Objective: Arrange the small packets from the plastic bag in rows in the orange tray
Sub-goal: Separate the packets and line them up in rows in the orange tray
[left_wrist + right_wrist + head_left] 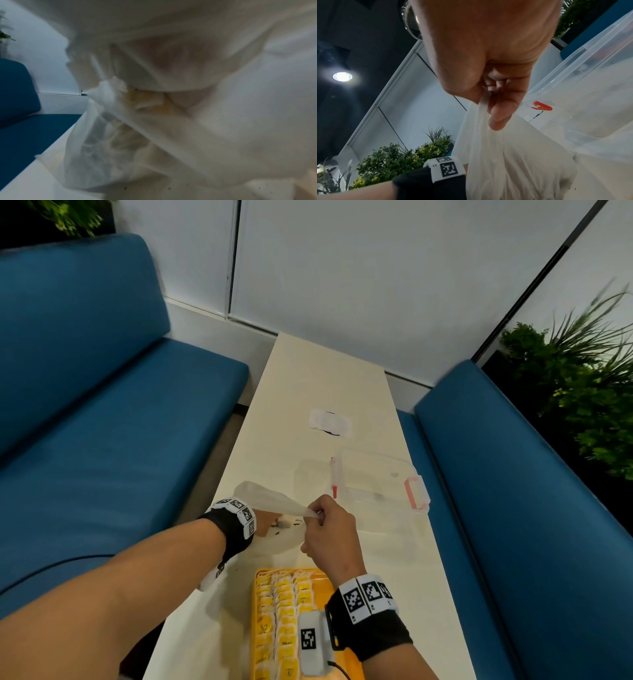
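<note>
A thin translucent plastic bag [270, 501] lies on the table beyond the orange tray [255, 604]. My right hand [317, 515] pinches the bag's rim between thumb and fingers and holds it lifted; the right wrist view shows that hand [489, 112] gripping the bag [513, 162]. My left hand [265, 525] reaches into the bag mouth, and its fingers are hidden by the film. In the left wrist view the blurred bag [223, 121] fills the picture, with yellow packets [147, 100] dimly visible. Rows of yellow packets [286, 614] stand in the tray.
A clear plastic box [376, 484] with red latches [542, 106] sits just right of the bag. The narrow cream table [325, 378] runs to the wall between two blue benches [102, 440]. Dark crumbs lie near the bag. Plants stand behind the benches.
</note>
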A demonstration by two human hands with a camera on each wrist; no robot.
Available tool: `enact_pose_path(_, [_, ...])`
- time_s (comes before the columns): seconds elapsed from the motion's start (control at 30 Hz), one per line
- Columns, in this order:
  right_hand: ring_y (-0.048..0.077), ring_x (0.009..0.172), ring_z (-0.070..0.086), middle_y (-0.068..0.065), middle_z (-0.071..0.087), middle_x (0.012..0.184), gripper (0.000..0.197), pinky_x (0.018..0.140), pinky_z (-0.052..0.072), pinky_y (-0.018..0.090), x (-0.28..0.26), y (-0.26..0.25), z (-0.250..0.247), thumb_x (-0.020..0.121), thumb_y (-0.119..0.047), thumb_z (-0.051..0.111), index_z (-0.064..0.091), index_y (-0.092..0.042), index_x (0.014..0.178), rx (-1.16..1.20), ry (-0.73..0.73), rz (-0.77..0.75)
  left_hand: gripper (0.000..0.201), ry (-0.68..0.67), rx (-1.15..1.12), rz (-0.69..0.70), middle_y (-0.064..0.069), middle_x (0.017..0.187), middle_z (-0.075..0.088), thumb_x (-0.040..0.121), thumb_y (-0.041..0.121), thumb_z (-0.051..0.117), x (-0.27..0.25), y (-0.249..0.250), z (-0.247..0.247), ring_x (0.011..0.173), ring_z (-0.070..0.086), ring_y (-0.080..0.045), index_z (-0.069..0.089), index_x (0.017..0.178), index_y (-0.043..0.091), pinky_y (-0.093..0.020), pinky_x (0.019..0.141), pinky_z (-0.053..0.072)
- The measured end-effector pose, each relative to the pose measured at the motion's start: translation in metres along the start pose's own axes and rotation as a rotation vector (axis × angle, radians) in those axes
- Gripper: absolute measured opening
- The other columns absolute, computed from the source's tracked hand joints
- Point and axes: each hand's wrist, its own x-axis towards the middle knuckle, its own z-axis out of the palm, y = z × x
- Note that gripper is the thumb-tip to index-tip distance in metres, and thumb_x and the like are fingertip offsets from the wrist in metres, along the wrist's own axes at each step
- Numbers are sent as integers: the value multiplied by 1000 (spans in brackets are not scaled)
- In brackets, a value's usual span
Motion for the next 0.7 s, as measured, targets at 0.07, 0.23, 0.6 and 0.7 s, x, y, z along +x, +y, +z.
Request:
enact_pose_path(0.07, [22, 52, 68, 8, 66, 77, 17, 50, 59, 38, 1, 0, -1, 96, -10, 49, 55, -19, 84, 38, 8, 29, 22, 80, -77, -3, 6, 112, 65, 102, 36, 55, 6, -5, 2, 88, 51, -9, 63, 113, 19, -24, 83, 43])
enact_pose_path(0.23, [25, 50, 67, 14, 67, 75, 15, 48, 57, 33, 5, 0, 0, 97, -11, 49, 56, -15, 84, 101, 28, 78, 12, 93, -334, -37, 5, 90, 62, 103, 24, 53, -5, 11, -10, 69, 48, -12, 62, 105, 17, -26, 68, 39])
enact_pose_path(0.6, [25, 45, 66, 18, 67, 75, 14, 44, 53, 30, 16, -3, 0, 96, -6, 46, 54, -8, 85, 155, 100, 134, 23, 250, -493, 78, -1, 82, 60, 100, 14, 47, -46, 20, -36, 70, 54, -16, 56, 80, 20, -25, 65, 40])
enact_pose_path(0.7, [26, 45, 66, 16, 66, 74, 14, 42, 53, 31, 20, -1, 3, 96, -8, 47, 52, -8, 83, 137, 119, 132, 15, 298, -975, 104, -15, 85, 72, 95, 14, 57, -57, 15, -36, 62, 61, -19, 70, 87, 12, -24, 50, 45])
